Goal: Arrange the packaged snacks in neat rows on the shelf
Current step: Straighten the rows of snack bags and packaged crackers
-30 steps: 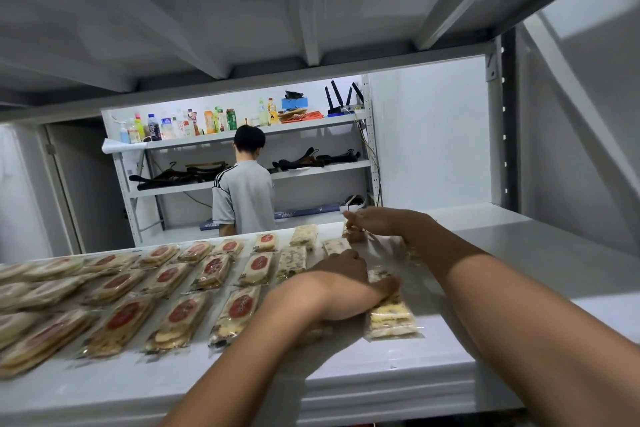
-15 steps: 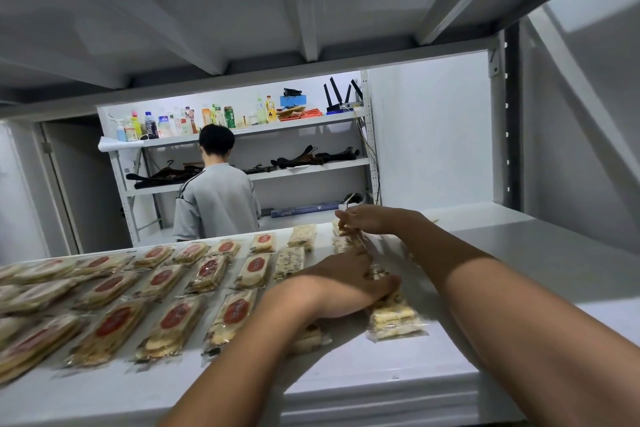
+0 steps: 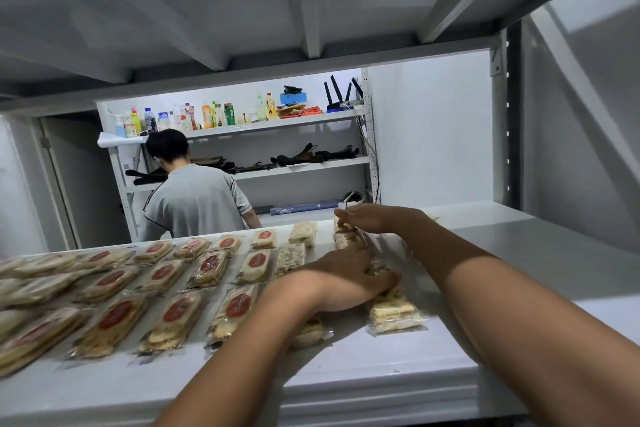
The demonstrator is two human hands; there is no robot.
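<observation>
Head view: clear-wrapped beige snack packets (image 3: 254, 265) in rows on white metal shelf (image 3: 485, 340).
Left hand (image 3: 349, 282): fingers flat, pressing rightmost column (image 3: 394, 314).
Right hand (image 3: 370, 218): fingertips on far packet (image 3: 348, 239); grip unclear.
Advice: align with neighbouring column.

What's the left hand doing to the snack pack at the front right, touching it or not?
Touching. The head view shows the left hand lying flat with its fingers overlapping the far end of the snack pack, no gap.

Head-worn view, close, forward-down over shelf (image 3: 398, 362)
</observation>
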